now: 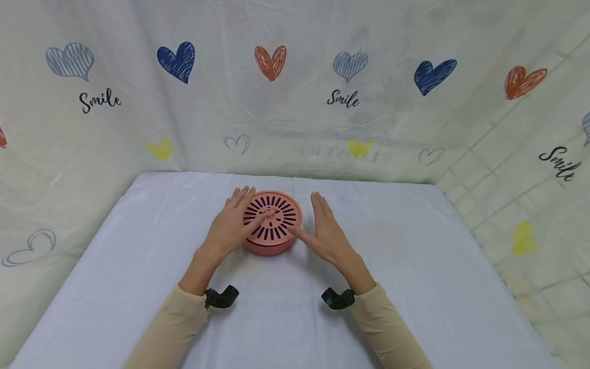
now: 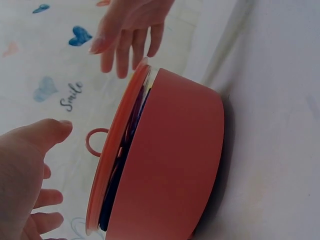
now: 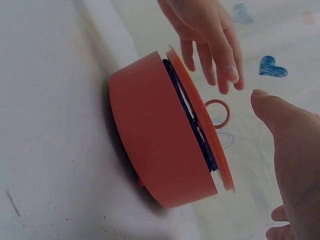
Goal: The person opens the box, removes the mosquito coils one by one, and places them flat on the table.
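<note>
Where the left hand (image 1: 229, 225) hovers: fingers extended, thumb spread, holding nothing that I can see.
Pink container (image 1: 269, 250): upright on the bench (image 1: 415, 251), between the hands.
Lid (image 1: 276, 221): sits proud, dark gap beneath; I judge it loose, so a thumb catching its ring (image 3: 228, 114) could knock it off.
Right hand (image 1: 329, 237): fingers straight, thumb apart, empty.
Bench: white-covered.
Walls (image 1: 295, 110): heart-printed sheeting, behind and both sides.

Beige long sleeves (image 1: 168, 328), plain; black angular wrist cameras (image 1: 223, 297) (right one bears small teal patch (image 1: 329, 302)).
</note>
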Motion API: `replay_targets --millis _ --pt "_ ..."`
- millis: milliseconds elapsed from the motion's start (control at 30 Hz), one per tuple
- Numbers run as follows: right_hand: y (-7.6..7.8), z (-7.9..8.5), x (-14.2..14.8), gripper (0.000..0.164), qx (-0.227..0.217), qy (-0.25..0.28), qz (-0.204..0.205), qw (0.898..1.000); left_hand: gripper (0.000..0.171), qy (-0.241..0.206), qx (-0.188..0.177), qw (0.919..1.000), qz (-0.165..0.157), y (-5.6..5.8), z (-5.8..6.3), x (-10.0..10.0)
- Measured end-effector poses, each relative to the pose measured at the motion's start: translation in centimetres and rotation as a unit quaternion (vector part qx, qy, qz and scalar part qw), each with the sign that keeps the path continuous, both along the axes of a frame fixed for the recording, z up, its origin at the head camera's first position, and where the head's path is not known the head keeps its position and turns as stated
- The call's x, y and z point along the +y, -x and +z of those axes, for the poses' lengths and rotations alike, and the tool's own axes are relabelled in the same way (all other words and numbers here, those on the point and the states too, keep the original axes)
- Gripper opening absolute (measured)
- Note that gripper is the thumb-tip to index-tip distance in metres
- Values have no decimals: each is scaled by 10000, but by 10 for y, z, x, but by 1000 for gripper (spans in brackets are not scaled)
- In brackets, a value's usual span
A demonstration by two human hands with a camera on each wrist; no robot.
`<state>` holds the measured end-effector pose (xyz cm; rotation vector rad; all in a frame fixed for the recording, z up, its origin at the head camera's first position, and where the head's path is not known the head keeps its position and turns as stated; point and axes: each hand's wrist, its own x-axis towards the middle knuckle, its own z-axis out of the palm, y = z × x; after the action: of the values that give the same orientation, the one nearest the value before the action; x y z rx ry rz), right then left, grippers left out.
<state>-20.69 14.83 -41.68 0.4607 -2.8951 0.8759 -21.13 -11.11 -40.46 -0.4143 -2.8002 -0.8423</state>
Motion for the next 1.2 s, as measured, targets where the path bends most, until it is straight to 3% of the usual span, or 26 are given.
replay_targets --millis 400,833,1200 --pt "2 -7 -2 110 -193 153 141 9996 68 -337 67 9993 -175 1 -5 8" --pt "3 -13 -4 113 -625 396 123 9972 44 -376 987 9936 -396 8 -18 16" --pt "4 -16 -7 112 -984 345 245 9942 33 -385 992 9938 -309 10 -20 23"
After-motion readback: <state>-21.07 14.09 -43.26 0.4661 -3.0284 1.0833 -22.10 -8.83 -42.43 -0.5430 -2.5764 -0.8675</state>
